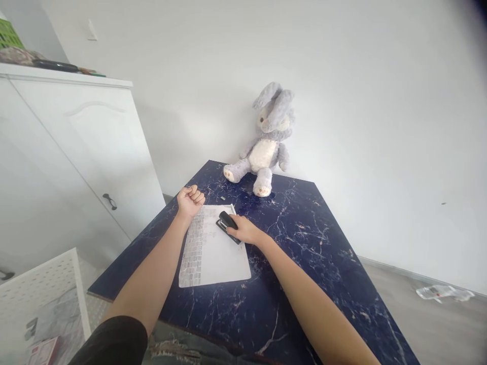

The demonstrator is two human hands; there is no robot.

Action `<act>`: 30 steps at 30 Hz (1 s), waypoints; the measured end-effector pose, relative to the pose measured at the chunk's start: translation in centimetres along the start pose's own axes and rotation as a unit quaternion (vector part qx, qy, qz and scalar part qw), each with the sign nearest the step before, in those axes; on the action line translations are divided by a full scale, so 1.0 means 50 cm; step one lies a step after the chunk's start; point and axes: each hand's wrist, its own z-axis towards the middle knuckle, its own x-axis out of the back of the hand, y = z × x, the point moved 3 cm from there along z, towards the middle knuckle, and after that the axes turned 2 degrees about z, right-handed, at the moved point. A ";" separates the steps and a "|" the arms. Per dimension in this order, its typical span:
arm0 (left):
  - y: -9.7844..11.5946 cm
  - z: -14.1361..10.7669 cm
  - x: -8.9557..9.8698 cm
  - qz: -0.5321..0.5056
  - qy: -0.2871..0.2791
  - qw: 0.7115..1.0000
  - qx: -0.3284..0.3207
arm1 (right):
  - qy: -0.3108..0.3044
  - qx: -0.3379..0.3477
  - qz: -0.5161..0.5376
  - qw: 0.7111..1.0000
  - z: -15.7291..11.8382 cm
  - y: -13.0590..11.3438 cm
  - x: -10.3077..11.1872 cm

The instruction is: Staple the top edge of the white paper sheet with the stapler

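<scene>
A black stapler (224, 221) lies over the upper right part of a white sheet of paper (226, 261). My right hand (245, 229) is closed around the stapler's rear end, and its front points to the upper left. The sheet lies flat, with a grey brick-like pattern down its left side. At the sheet's upper left corner, my left hand (190, 201) is curled into a fist; whatever its fingers may hold is hidden. Just beyond the sheet, a tiny greyish piece (222, 198) rests on the table, too small to name.
The dark blue marbled table (304, 243) stands near a white wall. A grey plush rabbit (266, 147) sits at its far edge. To the left are a white cabinet (102, 126) and a white-framed bin or rack (78, 289). Clear plastic packaging (445, 292) lies on the floor at right.
</scene>
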 end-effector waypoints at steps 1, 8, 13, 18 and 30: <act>0.000 -0.001 -0.001 0.005 0.001 1.000 -0.001 | 0.005 -0.014 -0.027 1.000 -0.009 -0.008 0.003; -0.005 -0.004 -0.010 0.043 -0.033 0.998 0.014 | 0.072 -0.162 -0.143 0.974 -0.157 0.002 0.036; -0.032 0.000 -0.025 0.147 -0.068 0.986 0.041 | 0.127 -0.201 -0.193 0.952 -0.247 0.027 0.056; -0.119 -0.021 -0.082 0.226 -0.087 0.967 0.075 | 0.157 -0.219 -0.209 0.940 -0.240 0.016 0.028; -0.287 -0.099 -0.127 0.792 -0.186 0.579 -0.059 | 0.176 -0.101 -0.138 0.969 -0.247 0.045 0.071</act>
